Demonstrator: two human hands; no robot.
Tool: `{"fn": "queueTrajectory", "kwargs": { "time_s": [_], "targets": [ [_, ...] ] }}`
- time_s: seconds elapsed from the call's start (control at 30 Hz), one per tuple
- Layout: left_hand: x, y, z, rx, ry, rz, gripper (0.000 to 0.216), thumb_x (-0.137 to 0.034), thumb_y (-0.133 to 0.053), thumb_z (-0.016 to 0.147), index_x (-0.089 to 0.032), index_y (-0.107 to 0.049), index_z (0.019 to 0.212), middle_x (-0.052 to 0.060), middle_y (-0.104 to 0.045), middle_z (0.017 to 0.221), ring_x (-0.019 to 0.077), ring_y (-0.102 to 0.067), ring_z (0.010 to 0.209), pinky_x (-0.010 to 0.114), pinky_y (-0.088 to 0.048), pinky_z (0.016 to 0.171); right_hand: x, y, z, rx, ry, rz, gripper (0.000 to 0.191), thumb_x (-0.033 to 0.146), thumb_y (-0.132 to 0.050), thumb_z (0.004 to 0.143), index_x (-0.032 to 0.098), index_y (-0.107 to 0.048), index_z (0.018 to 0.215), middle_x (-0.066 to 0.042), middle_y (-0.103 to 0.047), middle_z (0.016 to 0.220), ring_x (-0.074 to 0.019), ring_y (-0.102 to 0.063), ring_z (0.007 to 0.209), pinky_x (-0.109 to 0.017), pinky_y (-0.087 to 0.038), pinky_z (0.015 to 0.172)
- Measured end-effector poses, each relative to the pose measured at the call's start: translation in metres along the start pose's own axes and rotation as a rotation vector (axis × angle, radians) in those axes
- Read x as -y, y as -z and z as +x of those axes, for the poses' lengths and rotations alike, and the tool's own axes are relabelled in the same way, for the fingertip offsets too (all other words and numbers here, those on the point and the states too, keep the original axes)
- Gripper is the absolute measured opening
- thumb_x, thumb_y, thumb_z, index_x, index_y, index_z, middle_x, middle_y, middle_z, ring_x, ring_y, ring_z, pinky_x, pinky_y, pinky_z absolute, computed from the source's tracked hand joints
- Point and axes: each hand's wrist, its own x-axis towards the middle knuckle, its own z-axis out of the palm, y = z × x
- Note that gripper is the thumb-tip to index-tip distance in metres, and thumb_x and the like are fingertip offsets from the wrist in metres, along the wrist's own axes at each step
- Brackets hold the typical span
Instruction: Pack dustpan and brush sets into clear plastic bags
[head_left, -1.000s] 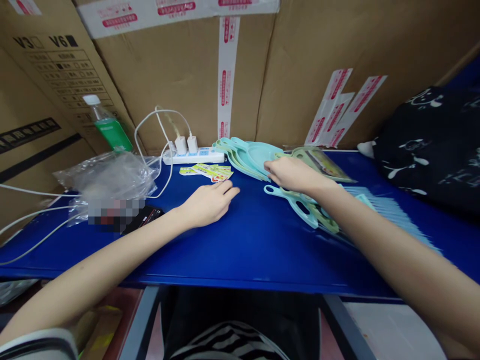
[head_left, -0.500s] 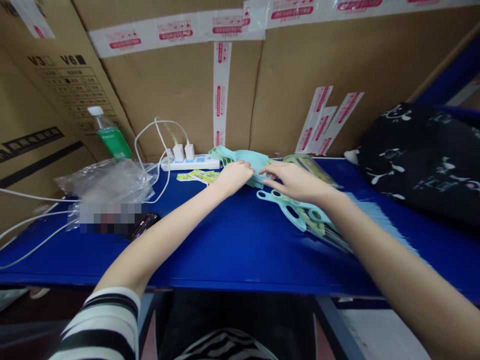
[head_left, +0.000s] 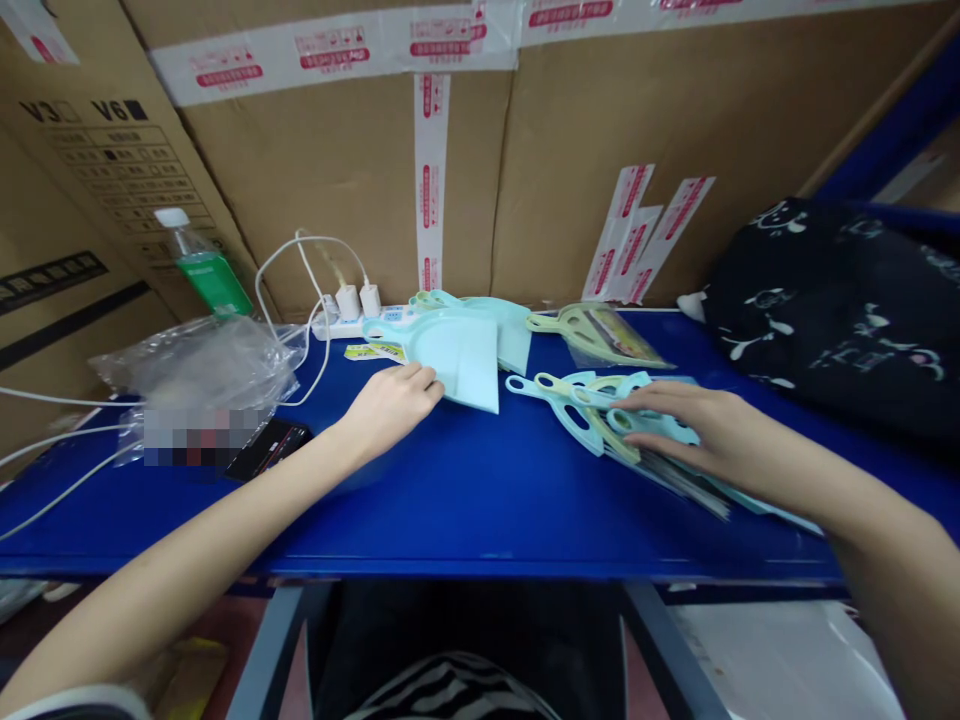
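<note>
Right of centre, your right hand (head_left: 724,432) spreads its fingers over the brush handles (head_left: 596,398), seemingly a pick-up calling for closure on one; mid-frame, your left hand (head_left: 394,408) curls at the dustpan (head_left: 461,350), grip unclear.

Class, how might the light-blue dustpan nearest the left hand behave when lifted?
The light-blue dustpan is probably stiff, given its moulded shape; likely light, since its edge looks thin; and perhaps slippery, as its surface looks smooth.
</note>
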Motion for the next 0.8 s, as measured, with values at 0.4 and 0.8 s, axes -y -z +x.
{"fn": "queueTrajectory", "kwargs": {
  "time_s": [0.4,0.8],
  "targets": [
    [-0.017,0.005,-0.052,-0.196,-0.131,-0.036,0.024,0.001,-0.043,0.088,-0.015,-0.059,0.078,0.001,-0.060,0.068,0.0146,-0.057,0.060,0.026,-0.046,0.058,0.017,-0.019,0.018,-0.220,0.168,-0.213,0.044,0.032,-0.031,0.096,0.013,-0.068,0.110,-0.019,-0.068,0.099,-0.0305,-0.067,0.082,-0.040,-0.054,0.067],
    [-0.029,0.004,-0.056,-0.238,-0.192,-0.187,0.031,-0.001,-0.035,0.093,-0.013,-0.060,0.080,0.000,-0.056,0.063,0.0133,-0.055,0.056,0.025,-0.046,0.056,0.084,-0.030,0.076,-0.146,0.505,-0.292,0.018,0.020,-0.049,0.094,0.016,-0.067,0.098,-0.008,-0.064,0.086,-0.0193,-0.061,0.075,-0.029,-0.047,0.065]
  ]
}}
